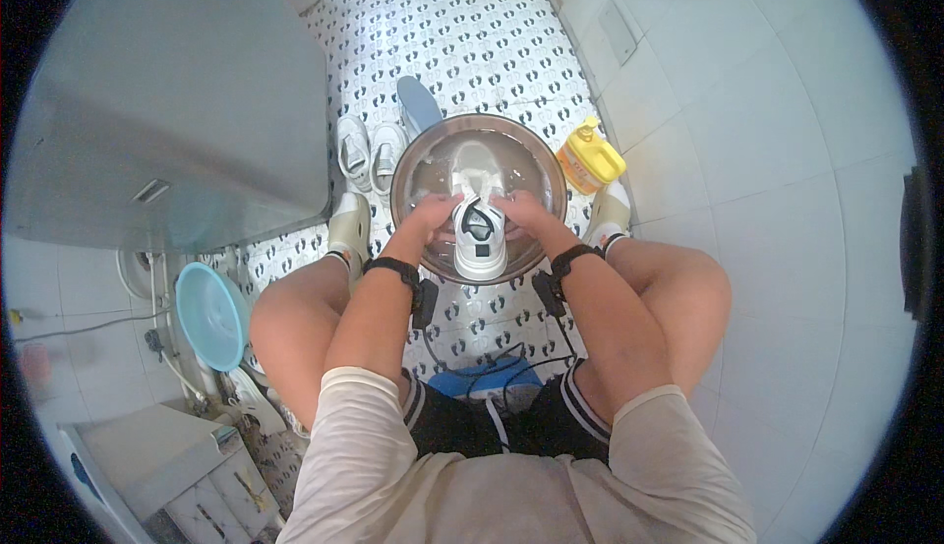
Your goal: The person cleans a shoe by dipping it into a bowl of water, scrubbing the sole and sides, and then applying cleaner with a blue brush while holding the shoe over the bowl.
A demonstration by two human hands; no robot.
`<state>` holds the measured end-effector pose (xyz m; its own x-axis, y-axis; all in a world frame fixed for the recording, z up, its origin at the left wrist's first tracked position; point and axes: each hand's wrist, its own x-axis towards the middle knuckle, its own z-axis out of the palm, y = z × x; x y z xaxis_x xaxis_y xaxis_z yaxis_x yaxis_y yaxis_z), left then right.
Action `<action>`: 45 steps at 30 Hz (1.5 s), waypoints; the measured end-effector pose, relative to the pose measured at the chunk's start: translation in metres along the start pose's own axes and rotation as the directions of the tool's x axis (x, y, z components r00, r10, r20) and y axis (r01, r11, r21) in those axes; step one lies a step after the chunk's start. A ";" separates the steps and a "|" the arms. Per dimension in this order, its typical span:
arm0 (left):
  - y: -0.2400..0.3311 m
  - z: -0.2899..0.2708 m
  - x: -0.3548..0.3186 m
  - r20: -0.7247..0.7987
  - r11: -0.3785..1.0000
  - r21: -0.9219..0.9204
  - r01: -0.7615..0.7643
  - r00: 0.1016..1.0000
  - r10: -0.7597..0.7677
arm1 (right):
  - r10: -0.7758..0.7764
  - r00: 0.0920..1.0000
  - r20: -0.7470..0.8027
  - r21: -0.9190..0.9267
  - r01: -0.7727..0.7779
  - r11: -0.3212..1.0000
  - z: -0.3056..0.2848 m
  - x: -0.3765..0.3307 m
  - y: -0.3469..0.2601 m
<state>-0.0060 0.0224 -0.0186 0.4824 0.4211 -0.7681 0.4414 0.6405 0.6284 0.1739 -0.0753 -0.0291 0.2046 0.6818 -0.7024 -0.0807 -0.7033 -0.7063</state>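
Gripping a white sneaker [479, 234] from both sides: left hand [433, 213] clasped on one flank, right hand [519, 211] on the other, fingertips dipped in water. Held over the near rim of a round metal basin [413, 165], a second white shoe [479, 162] submerged just beyond the fingers. Beyond the right fingers, beside the basin, a yellow jug [590, 155]; beyond the left fingers, a pair of white sneakers [370, 149] on the patterned floor tiles [462, 42]. Both forearms extended between bent knees, black wrist straps [393, 267] on each. Well off left, a blue tub [208, 314].
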 end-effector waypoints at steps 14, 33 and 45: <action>0.027 0.030 -0.049 -0.176 0.986 -0.006 -0.169 0.971 0.165 | -0.076 0.992 -0.097 0.133 0.088 0.987 0.000 -0.036 -0.021; 0.054 0.008 -0.052 -0.243 0.967 0.075 -0.244 0.936 0.255 | -0.190 0.972 -0.140 -0.173 0.165 0.971 -0.003 -0.049 -0.066; 0.048 -0.001 -0.034 -0.391 0.929 0.242 -0.282 0.847 0.359 | -0.084 0.996 -0.035 0.019 0.084 0.996 -0.001 -0.059 -0.076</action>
<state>-0.0021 0.0398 0.0380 0.2711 0.8380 -0.4735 0.4569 0.3210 0.8296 0.1691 -0.0620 0.0657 0.2443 0.7310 -0.6372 -0.0814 -0.6393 -0.7646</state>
